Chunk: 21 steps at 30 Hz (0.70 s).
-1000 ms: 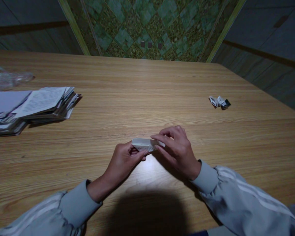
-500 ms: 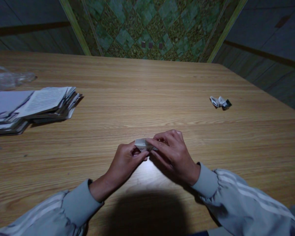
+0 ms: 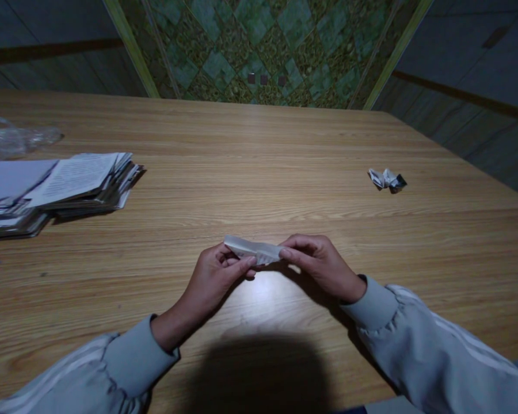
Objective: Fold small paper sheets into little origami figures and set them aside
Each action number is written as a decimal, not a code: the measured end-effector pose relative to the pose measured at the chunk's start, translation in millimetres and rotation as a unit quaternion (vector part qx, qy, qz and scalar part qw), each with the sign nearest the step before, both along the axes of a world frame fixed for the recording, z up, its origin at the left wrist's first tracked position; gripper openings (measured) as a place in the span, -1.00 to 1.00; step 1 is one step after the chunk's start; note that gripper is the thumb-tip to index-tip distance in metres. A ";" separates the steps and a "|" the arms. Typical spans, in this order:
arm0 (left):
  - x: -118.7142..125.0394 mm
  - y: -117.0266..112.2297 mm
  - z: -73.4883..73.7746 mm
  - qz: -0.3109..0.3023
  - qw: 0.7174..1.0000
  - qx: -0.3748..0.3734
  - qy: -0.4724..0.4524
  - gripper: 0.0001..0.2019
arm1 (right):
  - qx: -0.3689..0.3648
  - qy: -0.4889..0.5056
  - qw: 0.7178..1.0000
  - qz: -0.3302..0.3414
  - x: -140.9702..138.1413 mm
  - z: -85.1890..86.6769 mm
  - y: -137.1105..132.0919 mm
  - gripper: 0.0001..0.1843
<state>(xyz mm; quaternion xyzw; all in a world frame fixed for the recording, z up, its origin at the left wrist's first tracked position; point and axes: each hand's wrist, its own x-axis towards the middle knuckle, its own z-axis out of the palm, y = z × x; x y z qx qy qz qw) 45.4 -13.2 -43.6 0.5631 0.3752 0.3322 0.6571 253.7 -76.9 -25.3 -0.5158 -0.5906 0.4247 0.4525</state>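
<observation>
Between my two hands a narrow strip of folded paper (image 3: 263,251), whitish with faint print on its near side, is held just above the table. My left hand (image 3: 218,273) grips its left part, thumb on the near face and fingers behind. At the right end, my right hand (image 3: 317,261) pinches the paper between thumb and fingers. Some of the lower edge is hidden by my left thumb.
On the wooden table (image 3: 242,161), a stack of papers and booklets (image 3: 82,181) lies at the left, with a clear plastic bag (image 3: 21,141) behind it. Small folded paper pieces (image 3: 387,180) lie at the right. A tiled wall (image 3: 259,46) stands beyond.
My right hand has slid rightward to the paper's end, and more of the strip shows between my hands. My left hand has shifted slightly left. Everything else on the table stays put.
</observation>
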 end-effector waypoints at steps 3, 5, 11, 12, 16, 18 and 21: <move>0.3 -0.3 0.0 -0.009 1.000 -0.012 -0.005 -0.80 | -0.015 0.034 0.999 0.000 -2.8 -0.3 -1.2 -0.71; -0.2 -1.1 0.1 -0.014 1.000 -0.015 -0.013 -0.76 | -0.007 0.030 1.000 -0.006 -5.1 0.1 -2.2 -0.72; -2.3 -1.9 0.7 -0.040 0.999 0.017 -0.017 -0.84 | 0.013 -0.013 1.000 -0.022 -7.5 0.4 -3.6 -0.66; -2.5 -1.9 0.6 -0.038 0.999 0.021 -0.014 -0.84 | 0.017 -0.026 0.999 -0.033 -7.5 1.1 -3.9 -0.64; -3.0 -2.6 -0.1 -0.031 0.999 0.039 -0.004 -0.84 | 0.019 -0.055 0.998 0.007 -8.2 8.9 -4.8 -0.60; -3.5 -3.7 -0.3 -0.028 0.998 0.063 0.011 -0.86 | 0.056 -0.102 0.992 0.044 -9.2 12.9 -5.0 -0.66; -4.3 -5.2 -0.1 -0.001 0.997 0.076 0.024 -0.83 | 0.177 -0.210 0.962 -0.010 -11.2 13.8 -4.9 -0.66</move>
